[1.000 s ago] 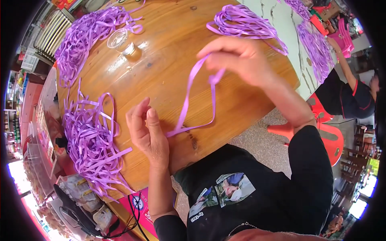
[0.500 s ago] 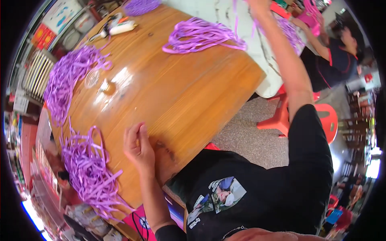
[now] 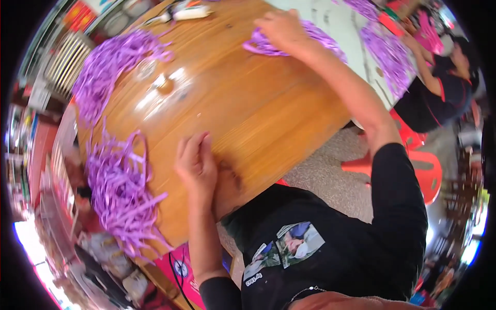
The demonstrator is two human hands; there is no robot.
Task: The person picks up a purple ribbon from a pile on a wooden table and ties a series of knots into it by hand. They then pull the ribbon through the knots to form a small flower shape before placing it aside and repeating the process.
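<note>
My right hand [image 3: 283, 30] is over the far part of the wooden table, its fingers loosely bent and somewhat apart, slightly blurred. I see no strand in it. A looped bundle of purple ribbon [image 3: 325, 39] lies under and beside that hand, partly covered by it; whether they touch I cannot tell. Closer to me, my left hand [image 3: 197, 163] hovers by the table's near edge, palm turned up, fingers loosely curled with nothing visible in them. Left of it spreads a tangled heap of purple ribbon [image 3: 118, 186].
The wooden table [image 3: 248, 108] meets a white marbled tabletop [image 3: 356, 57]. Another ribbon heap [image 3: 116, 62], a white glue gun [image 3: 192, 12], a clear round lid [image 3: 146, 68] and a small amber object [image 3: 163, 84] lie around. A co-worker [image 3: 439, 93] sits right, near red stools [image 3: 421, 173].
My right hand has come back from the far white tabletop to above the ribbon bundle. The purple strand hanging near it earlier is no longer seen there. The view has shifted; my left hand stays similarly posed.
</note>
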